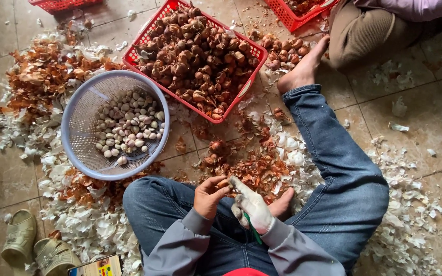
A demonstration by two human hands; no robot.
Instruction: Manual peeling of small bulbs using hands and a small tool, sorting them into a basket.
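Observation:
I sit cross-legged on a tiled floor in blue jeans. My bare left hand (210,195) is closed around a small brown shallot (223,184) in front of my lap. My right hand (250,206) wears a white glove and grips a green-handled knife (254,230), its fingers touching the same shallot. A red basket (248,47) heaped with unpeeled shallots lies ahead. Left of it stands a pale blue colander (78,128) with peeled bulbs (128,128) inside.
Brown and white skins (262,168) litter the floor around my legs. Another person's bare foot (303,69) and bent leg are at top right, beside a second red basket (295,15). A pair of sandals (31,243) lies at bottom left.

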